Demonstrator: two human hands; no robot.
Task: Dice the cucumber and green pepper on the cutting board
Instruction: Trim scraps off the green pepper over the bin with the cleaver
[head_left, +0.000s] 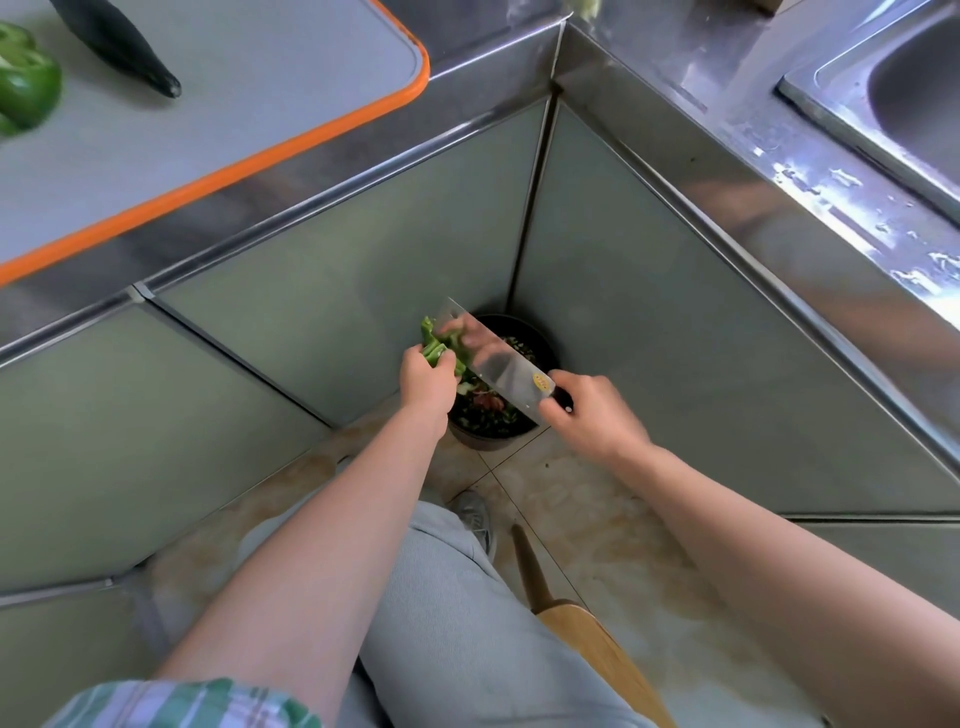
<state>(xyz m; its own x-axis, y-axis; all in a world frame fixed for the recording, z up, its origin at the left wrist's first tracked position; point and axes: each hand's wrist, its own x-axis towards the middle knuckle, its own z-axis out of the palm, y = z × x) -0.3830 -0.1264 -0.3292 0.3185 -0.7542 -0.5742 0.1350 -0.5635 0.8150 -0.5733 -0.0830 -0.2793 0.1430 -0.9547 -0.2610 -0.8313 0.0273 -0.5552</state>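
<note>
Low over the bin, green pepper gripped by the left hand is met slantwise by the cleaver clasped in the right hand.

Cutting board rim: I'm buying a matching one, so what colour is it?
Orange, around the grey cutting board; clearest in the head view.

One wide-angle camera sits on the person's head. It faces steeply down into the inner corner of the counter, to the floor. The bin at the foot of this corner is near the middle of the view, well below the camera; the board shows only at the upper left edge, the sink at the upper right corner.
</note>
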